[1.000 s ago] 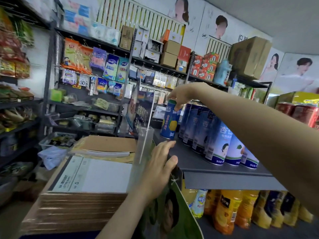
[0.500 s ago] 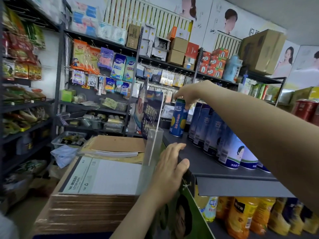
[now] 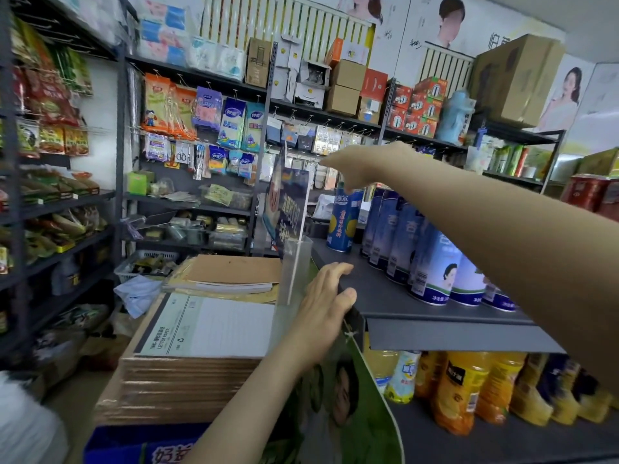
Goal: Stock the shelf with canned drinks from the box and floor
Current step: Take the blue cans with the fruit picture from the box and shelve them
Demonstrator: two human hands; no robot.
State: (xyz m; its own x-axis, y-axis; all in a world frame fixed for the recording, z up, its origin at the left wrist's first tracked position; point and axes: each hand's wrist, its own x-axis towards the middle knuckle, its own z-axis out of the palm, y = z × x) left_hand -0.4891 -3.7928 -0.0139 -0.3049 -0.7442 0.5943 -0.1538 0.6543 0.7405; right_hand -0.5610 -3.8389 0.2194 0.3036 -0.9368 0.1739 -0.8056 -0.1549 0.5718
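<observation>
So, right hand (image 3: pixel 355 165): stretched out over the far end of the top shelf, hanging just above the lone blue can. Fingers are loose and spread, not wrapped round anything. It's a bit blurry, so I can't tell whether a fingertip touches the lid.
Left hand (image 3: pixel 321 306): flat and relaxed with fingers straight, resting on the shelf's front left corner, thumb along the edge. Holding nothing.
Blue can (image 3: pixel 345 219): the one with yellow fruit printed on it. It stands upright towards the back of the shelf, just left of the far end of the row.
Row of cans (image 3: pixel 435 272): blue-and-white ones, upright and packed touching each other, running front to back under the right forearm.
Shelf (image 3: pixel 395 296): grey metal, the top tier, and all those cans stand on it.
Sign holder (image 3: pixel 294 212): clear acrylic stand with a dark blue printed card in it, upright at the shelf's left end, just beside the left hand's fingers.
Juice bottles (image 3: pixel 459 390): orange and yellow, lined up on the tier below.
Letter paper pads (image 3: pixel 207 326): a tall stack left of the shelf, next to the left forearm.
Notebooks (image 3: pixel 234 272): brown covers, lying on the back of that stack.
</observation>
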